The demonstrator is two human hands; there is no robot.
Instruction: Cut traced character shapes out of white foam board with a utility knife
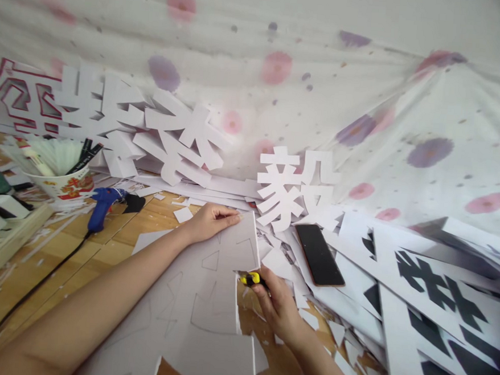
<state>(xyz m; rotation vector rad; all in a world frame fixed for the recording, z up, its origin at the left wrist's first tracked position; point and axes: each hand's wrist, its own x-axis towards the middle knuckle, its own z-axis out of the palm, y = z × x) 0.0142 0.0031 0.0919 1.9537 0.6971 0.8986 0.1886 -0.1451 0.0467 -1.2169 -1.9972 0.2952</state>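
A white foam board (pixel 211 305) with faint drawn outlines lies in front of me, its right side partly cut away. My left hand (pixel 211 222) grips the board's far edge, thumb and fingers pressed together near the top corner. In my right hand (pixel 276 303) is a yellow and black utility knife (pixel 251 278). The knife's tip is at the board's right edge, by a notch. Small white offcuts lie beside and beneath the right hand.
A black phone (pixel 320 255) lies right of centre. Beyond stand white cut-out characters (pixel 280 184). A blue glue gun (pixel 102 208) with a cord and a paper cup (pixel 64 186) of glue sticks and markers are left. Cut sheets (pixel 385 300) pile up right.
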